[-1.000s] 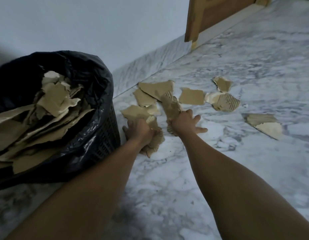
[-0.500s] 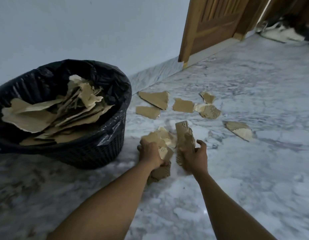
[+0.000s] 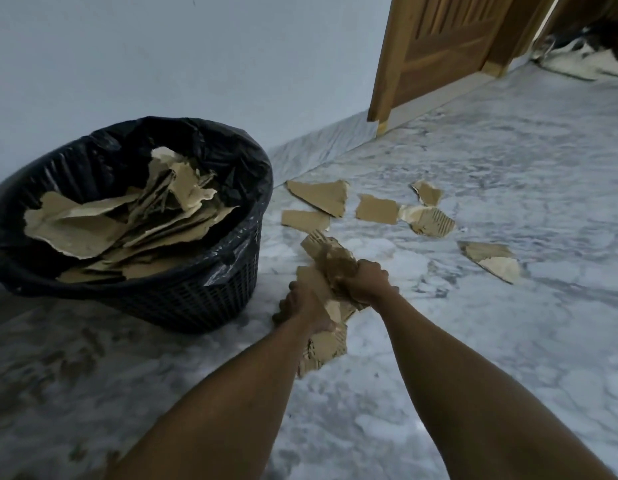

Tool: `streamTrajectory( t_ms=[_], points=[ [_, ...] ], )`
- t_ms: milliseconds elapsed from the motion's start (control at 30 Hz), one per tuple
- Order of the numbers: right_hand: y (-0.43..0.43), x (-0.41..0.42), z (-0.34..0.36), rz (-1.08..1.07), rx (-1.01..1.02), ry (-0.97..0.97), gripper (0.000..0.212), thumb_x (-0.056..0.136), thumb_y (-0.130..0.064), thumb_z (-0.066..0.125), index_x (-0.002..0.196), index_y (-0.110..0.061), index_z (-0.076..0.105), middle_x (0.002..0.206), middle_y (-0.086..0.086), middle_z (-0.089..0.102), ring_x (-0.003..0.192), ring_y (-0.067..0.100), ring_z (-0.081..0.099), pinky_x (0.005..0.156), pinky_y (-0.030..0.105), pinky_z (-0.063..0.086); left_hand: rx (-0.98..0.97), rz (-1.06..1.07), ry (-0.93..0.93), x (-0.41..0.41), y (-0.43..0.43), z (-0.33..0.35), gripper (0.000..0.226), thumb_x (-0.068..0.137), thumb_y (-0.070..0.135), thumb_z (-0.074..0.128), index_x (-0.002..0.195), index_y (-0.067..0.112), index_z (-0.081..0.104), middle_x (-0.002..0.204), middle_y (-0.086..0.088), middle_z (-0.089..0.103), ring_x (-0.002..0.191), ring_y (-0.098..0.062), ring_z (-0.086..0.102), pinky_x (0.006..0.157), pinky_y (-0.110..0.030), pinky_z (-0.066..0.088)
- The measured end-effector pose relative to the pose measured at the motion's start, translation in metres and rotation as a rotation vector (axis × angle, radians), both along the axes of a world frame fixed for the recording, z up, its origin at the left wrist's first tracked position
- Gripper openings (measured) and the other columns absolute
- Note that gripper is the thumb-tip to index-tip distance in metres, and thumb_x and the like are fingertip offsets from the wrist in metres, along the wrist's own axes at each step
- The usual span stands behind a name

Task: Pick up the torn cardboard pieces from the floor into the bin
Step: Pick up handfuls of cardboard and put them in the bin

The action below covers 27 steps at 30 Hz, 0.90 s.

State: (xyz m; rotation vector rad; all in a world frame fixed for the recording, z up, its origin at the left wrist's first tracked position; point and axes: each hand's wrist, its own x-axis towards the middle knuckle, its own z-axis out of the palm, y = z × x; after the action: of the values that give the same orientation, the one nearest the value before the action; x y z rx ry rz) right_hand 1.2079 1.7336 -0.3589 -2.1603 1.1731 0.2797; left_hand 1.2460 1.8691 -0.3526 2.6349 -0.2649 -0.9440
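- Bin (image 3: 193, 299): a dark lattice basket standing on the floor at the left, close to the wall (image 3: 162, 64). A black liner (image 3: 231, 161) is folded over its rim.
- Heaped cardboard (image 3: 103, 230): torn pieces lie in overlapping layers inside the bin and reach about rim level.
- Left hand (image 3: 302, 306): just right of the bin, fingers curled. The grip is clenched round the lower part of the held bundle (image 3: 323, 348), which is torn corrugated cardboard.
- Right hand (image 3: 364, 280): just beside the left hand and slightly beyond it. The grip is clenched round the upper part of the same bundle, and crumpled board sticks out past the knuckles. Whether the bundle's lower edge touches the floor cannot be told.
- Loose pieces (image 3: 321, 195): six torn pieces lie flat on the floor beyond the hands. Two are near the bin, three are clustered in the middle, and one (image 3: 491, 259) lies apart at the right.
- Floor (image 3: 508, 358): grey-veined marble.
- Door (image 3: 446, 46): wooden, at the upper right.
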Motion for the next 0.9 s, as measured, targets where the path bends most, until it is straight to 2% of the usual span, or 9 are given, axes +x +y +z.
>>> streamTrajectory(
  t_ms=[167, 267, 333, 467, 567, 667, 767, 833, 900],
  points=[
    [-0.004, -0.004, -0.007, -0.046, 0.192, -0.184, 0.053, 0.067, -0.043, 0.072, 0.106, -0.009, 0.06, 0.1, 0.013, 0.067, 0.094, 0.033, 0.065, 0.085, 0.05, 0.056, 0.123, -0.087, -0.07, 0.001, -0.006, 0.0, 0.111, 0.053, 0.056, 0.09, 0.136, 0.008, 0.034, 0.125, -0.011, 0.033, 0.114, -0.029, 0.037, 0.09, -0.038, 0.048],
    [-0.006, -0.02, 0.009, -0.148, 0.356, -0.322, 0.039, 0.074, -0.024, 0.081, 0.101, 0.0, 0.067, 0.093, 0.017, 0.07, 0.086, 0.033, 0.07, 0.066, 0.037, 0.058, 0.013, -0.053, -0.065, 0.0, -0.008, 0.004, 0.11, 0.057, 0.04, 0.094, 0.139, 0.006, 0.029, 0.133, -0.014, 0.036, 0.121, -0.034, 0.041, 0.094, -0.041, 0.047],
    [-0.007, -0.027, 0.014, -0.178, 0.477, -0.329, 0.032, 0.077, -0.022, 0.081, 0.1, -0.005, 0.068, 0.096, 0.017, 0.071, 0.085, 0.032, 0.07, 0.065, 0.035, 0.059, -0.08, -0.056, -0.09, -0.004, -0.007, 0.005, 0.11, 0.062, 0.03, 0.093, 0.14, 0.002, 0.021, 0.135, -0.016, 0.047, 0.122, -0.036, 0.049, 0.096, -0.043, 0.049],
    [-0.002, -0.037, 0.016, -0.277, 0.563, -0.415, 0.038, 0.086, -0.026, 0.074, 0.116, -0.004, 0.065, 0.103, 0.018, 0.071, 0.083, 0.032, 0.071, 0.064, 0.038, 0.061, -0.256, -0.019, -0.137, -0.018, 0.0, 0.011, 0.087, 0.069, 0.02, 0.085, 0.126, 0.011, 0.021, 0.118, -0.012, 0.061, 0.102, -0.035, 0.062, 0.083, -0.045, 0.055],
    [0.001, -0.048, 0.02, -0.418, 0.582, -0.464, 0.042, 0.088, -0.026, 0.072, 0.12, -0.001, 0.062, 0.108, 0.017, 0.069, 0.092, 0.032, 0.07, 0.072, 0.04, 0.061, -0.328, -0.034, -0.198, -0.031, 0.0, 0.019, 0.065, 0.076, 0.033, 0.075, 0.111, 0.02, 0.021, 0.109, -0.009, 0.063, 0.091, -0.031, 0.064, 0.078, -0.046, 0.057],
    [-0.008, -0.051, 0.046, -0.521, 0.511, -0.536, 0.038, 0.089, -0.022, 0.071, 0.115, 0.004, 0.063, 0.106, 0.017, 0.069, 0.098, 0.037, 0.068, 0.087, 0.046, 0.058, -0.432, -0.096, -0.255, -0.036, -0.011, 0.046, 0.054, 0.085, 0.05, 0.059, 0.114, 0.018, 0.027, 0.109, -0.009, 0.062, 0.091, -0.032, 0.063, 0.079, -0.046, 0.056],
    [-0.031, -0.03, 0.111, -0.52, 0.4, -0.697, 0.038, 0.088, -0.018, 0.071, 0.115, 0.006, 0.063, 0.106, 0.017, 0.068, 0.102, 0.037, 0.066, 0.086, 0.045, 0.054, -0.578, -0.029, -0.287, -0.021, -0.033, 0.112, 0.04, 0.1, 0.041, 0.037, 0.122, 0.008, 0.041, 0.113, -0.017, 0.062, 0.099, -0.037, 0.06, 0.083, -0.046, 0.05],
    [-0.042, -0.007, 0.173, -0.43, 0.311, -0.777, 0.037, 0.084, -0.018, 0.071, 0.113, 0.005, 0.064, 0.104, 0.016, 0.068, 0.099, 0.034, 0.067, 0.085, 0.049, 0.056, -0.614, -0.042, -0.382, 0.004, -0.044, 0.17, 0.029, 0.098, 0.025, 0.044, 0.12, 0.007, 0.039, 0.11, -0.014, 0.059, 0.101, -0.036, 0.059, 0.078, -0.043, 0.047],
    [-0.04, 0.019, 0.24, -0.269, 0.239, -0.885, 0.02, 0.086, -0.009, 0.065, 0.101, 0.003, 0.064, 0.091, 0.015, 0.065, 0.084, 0.03, 0.065, 0.067, 0.039, 0.056, -0.618, -0.077, -0.473, 0.034, -0.042, 0.228, 0.048, 0.088, 0.018, 0.062, 0.125, 0.009, 0.033, 0.118, -0.013, 0.055, 0.106, -0.033, 0.058, 0.078, -0.041, 0.048]
  ],
)
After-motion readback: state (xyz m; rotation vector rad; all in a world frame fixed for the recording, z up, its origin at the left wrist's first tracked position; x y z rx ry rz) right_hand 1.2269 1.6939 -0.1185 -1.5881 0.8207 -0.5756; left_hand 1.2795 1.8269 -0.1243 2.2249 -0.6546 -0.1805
